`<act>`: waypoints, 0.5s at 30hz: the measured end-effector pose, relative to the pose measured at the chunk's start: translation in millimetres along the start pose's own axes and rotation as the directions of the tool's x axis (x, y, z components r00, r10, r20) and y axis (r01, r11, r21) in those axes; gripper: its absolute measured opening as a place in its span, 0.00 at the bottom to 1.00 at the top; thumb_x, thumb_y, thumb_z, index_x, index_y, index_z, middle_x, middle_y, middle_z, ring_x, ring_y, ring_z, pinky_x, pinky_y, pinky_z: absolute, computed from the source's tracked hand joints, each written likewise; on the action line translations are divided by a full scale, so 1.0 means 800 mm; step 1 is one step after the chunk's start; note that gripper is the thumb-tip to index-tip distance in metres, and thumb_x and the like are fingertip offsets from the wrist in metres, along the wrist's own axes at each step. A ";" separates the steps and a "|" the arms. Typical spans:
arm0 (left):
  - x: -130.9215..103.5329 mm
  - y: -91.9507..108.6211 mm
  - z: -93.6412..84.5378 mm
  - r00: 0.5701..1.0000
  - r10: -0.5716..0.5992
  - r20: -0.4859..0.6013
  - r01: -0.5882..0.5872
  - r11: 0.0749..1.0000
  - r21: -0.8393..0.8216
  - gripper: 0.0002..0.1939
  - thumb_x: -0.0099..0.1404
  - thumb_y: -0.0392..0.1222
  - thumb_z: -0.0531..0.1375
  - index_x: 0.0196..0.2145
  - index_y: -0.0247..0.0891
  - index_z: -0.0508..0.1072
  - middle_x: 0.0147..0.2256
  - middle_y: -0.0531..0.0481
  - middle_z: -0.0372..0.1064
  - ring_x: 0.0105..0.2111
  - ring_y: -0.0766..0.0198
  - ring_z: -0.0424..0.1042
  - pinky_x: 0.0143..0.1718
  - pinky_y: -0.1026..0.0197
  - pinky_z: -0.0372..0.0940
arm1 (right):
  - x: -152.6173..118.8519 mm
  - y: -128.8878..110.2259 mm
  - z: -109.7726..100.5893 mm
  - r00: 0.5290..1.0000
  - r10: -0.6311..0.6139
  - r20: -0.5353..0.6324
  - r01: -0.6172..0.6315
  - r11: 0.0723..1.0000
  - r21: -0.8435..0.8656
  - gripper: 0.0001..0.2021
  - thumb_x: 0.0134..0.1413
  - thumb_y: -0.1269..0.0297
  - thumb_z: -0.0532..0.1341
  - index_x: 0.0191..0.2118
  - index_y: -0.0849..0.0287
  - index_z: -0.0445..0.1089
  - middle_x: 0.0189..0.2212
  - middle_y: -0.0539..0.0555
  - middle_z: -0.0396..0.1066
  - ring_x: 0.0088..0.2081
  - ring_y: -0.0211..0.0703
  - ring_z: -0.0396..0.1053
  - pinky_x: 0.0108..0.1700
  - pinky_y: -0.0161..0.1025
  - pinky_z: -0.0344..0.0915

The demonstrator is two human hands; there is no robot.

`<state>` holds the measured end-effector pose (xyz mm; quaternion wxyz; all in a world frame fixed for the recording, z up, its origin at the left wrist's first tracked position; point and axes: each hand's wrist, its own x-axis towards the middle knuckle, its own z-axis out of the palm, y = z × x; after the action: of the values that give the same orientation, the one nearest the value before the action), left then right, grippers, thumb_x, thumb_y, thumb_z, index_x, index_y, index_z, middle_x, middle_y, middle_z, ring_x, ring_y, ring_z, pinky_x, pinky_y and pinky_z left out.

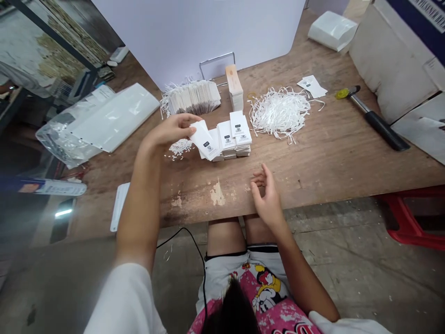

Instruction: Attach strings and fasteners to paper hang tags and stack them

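Between thumb and fingers, my left hand (172, 130) pinches a few white card tags (206, 143) with a small dark label and a code printed on them. They hang just over the left side of several stacks of similar white tags (239, 134). Near the table's front edge, my right hand (267, 197) is open with fingers loosely curled and nothing in it. A pile of white string loops (280, 112) lies beyond it. Behind my left hand, a long row of tags with strings (194, 98) stands on edge. Small white bits (181, 147) are heaped beneath my left wrist.
A tall stack with an orange top (234, 86) stands behind the tags. On the right lie a few loose cards (312, 86), a hammer (377, 123) and a cardboard box (392, 51). Plastic packets (114, 116) lie left. A white panel (208, 37) rises at the back.
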<state>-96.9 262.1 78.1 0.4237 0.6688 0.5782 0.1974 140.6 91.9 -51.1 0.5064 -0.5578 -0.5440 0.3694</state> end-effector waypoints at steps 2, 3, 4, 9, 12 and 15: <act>0.028 -0.004 -0.001 0.994 -0.015 0.105 0.014 1.000 0.012 0.15 0.59 0.40 0.64 0.44 0.39 0.75 0.33 0.48 0.76 0.36 0.53 0.72 0.52 0.33 0.63 | -0.004 0.013 -0.005 0.999 0.025 -0.042 -0.024 0.999 0.041 0.26 0.62 0.62 0.53 0.64 0.56 0.51 0.46 0.59 0.65 0.43 0.43 0.67 0.49 0.47 0.68; 0.038 -0.006 0.002 0.990 -0.024 0.137 0.022 1.000 0.016 0.15 0.58 0.40 0.64 0.44 0.38 0.76 0.35 0.47 0.77 0.37 0.53 0.73 0.52 0.34 0.63 | -0.006 0.017 -0.006 0.998 0.033 -0.048 -0.030 0.998 0.059 0.25 0.62 0.61 0.53 0.63 0.56 0.53 0.46 0.59 0.65 0.43 0.42 0.68 0.50 0.47 0.68; 0.047 -0.007 0.005 0.987 -0.036 0.159 0.033 0.999 0.022 0.14 0.57 0.40 0.64 0.43 0.38 0.76 0.37 0.46 0.77 0.38 0.52 0.73 0.52 0.34 0.63 | -0.008 0.019 -0.007 0.998 0.037 -0.048 -0.033 0.997 0.074 0.24 0.63 0.61 0.53 0.63 0.56 0.54 0.46 0.59 0.65 0.43 0.42 0.68 0.50 0.47 0.67; 0.052 -0.013 0.024 0.997 -0.072 -0.029 0.074 0.992 0.104 0.14 0.54 0.40 0.66 0.40 0.40 0.78 0.41 0.44 0.77 0.45 0.46 0.74 0.51 0.42 0.65 | -0.010 0.018 -0.010 0.997 0.066 -0.048 -0.060 0.990 0.128 0.21 0.63 0.61 0.53 0.61 0.55 0.58 0.46 0.59 0.65 0.44 0.43 0.68 0.52 0.48 0.67; 0.031 -0.025 0.041 0.963 -0.012 -0.267 0.053 0.988 0.147 0.17 0.58 0.42 0.63 0.46 0.39 0.75 0.49 0.46 0.75 0.52 0.47 0.70 0.58 0.43 0.59 | -0.010 0.017 -0.013 0.994 0.093 -0.061 -0.081 0.982 0.171 0.20 0.63 0.61 0.54 0.59 0.55 0.60 0.45 0.58 0.66 0.43 0.42 0.69 0.50 0.48 0.68; 0.011 -0.048 0.074 0.899 0.013 -0.437 0.035 0.994 0.103 0.22 0.67 0.48 0.53 0.57 0.40 0.66 0.60 0.49 0.64 0.61 0.53 0.61 0.63 0.49 0.53 | -0.009 0.019 -0.012 0.993 0.098 -0.068 -0.084 0.979 0.185 0.19 0.63 0.61 0.54 0.58 0.55 0.61 0.44 0.58 0.66 0.42 0.42 0.69 0.50 0.48 0.69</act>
<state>-73.7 249.6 12.2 0.2475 0.6262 0.6721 0.3081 152.8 84.7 -64.9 0.5585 -0.5473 -0.4618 0.4187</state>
